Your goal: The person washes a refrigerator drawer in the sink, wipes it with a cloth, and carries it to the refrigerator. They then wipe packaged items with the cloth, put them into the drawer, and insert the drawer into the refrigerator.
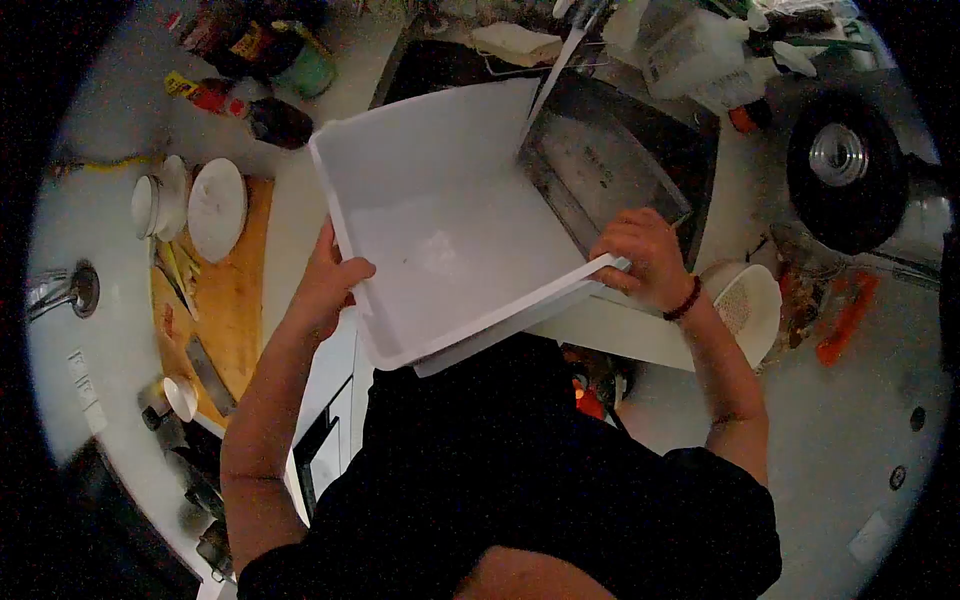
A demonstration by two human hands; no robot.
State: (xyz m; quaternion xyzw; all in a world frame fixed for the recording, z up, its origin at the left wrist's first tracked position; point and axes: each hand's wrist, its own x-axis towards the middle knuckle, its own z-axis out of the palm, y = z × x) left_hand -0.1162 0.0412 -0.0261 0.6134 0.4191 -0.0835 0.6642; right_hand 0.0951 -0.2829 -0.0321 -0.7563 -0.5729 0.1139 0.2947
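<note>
Sink edge [708,165] beyond, left hand [333,283] and right hand [645,258] hold white bin's rim [480,326].

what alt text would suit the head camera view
Two bare hands, left and right, hold a large white plastic bin by its rim, tilted at a dark sink; a wooden board with a knife lies to the left.

Left hand [325,285]: fingers partly hidden behind bin [450,225]. Sink [610,165]: near-left part covered by bin. Bottles [278,123], far left: labels blurred, unreadable. Orange item [848,318], right: blurred, identity unclear. Shirt [510,460]: cut off, near edge.
</note>
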